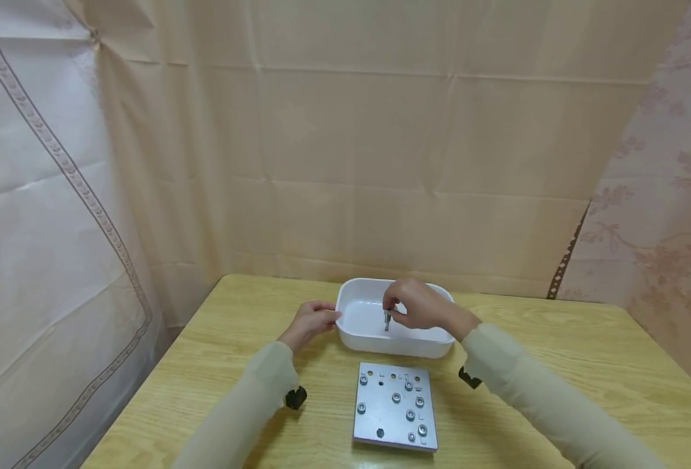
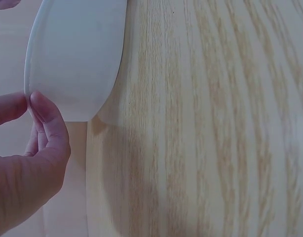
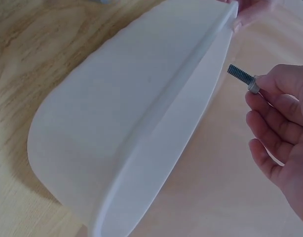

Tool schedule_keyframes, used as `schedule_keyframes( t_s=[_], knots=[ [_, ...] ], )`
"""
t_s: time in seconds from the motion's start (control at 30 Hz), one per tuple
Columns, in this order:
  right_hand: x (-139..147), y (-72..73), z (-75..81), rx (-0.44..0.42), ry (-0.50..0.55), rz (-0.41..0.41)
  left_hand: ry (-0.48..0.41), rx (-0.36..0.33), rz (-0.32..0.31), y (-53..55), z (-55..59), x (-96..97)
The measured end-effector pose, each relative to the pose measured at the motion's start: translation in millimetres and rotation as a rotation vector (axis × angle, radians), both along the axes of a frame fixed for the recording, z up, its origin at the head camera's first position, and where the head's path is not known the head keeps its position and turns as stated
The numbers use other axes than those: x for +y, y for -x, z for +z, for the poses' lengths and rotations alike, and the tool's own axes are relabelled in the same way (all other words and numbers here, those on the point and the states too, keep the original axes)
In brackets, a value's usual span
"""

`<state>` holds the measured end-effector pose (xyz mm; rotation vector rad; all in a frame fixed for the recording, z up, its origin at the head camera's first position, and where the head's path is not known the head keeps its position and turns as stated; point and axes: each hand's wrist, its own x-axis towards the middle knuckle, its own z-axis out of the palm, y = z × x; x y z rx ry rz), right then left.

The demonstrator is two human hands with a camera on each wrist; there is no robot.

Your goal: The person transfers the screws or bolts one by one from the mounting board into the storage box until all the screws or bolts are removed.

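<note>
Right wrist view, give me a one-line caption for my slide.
Right hand pinching a bolt by its head over a white tub, left hand gripping the rim.

Long pale sleeves (image 1: pixel 245 397) (black pieces (image 1: pixel 296 397) beneath)

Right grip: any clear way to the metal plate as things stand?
Probably yes: the metal plate lies in the open, nearer than the white tray. But the right grip pinches a bolt, which may hamper grasping.

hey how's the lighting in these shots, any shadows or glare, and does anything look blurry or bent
Head view: warm light, soft shadows on the table, a glint inside the tray; left wrist: dimmer, a shadow on the table, its grain bowed; right wrist: slightly hazy, though the bolt shows clear threads.
</note>
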<state>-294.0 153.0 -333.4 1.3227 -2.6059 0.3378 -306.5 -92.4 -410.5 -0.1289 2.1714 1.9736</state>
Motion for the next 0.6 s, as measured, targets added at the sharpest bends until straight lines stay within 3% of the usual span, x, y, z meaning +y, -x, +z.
schedule_keyframes(
  t_s=[0.17,0.4,0.6],
  knots=[
    [3.0,7.5,-0.6,0.031,-0.003,0.005,-0.003,0.007,0.002,0.8,0.3,0.5],
    [6.8,17.1,0.1,-0.076,-0.024,-0.063,-0.002,0.005,0.002,1.4,0.5,0.4],
    [7.2,25.7,0.7,-0.095,-0.045,-0.1,0.008,0.011,0.009,2.9,-2.2,-1.0]
  ],
)
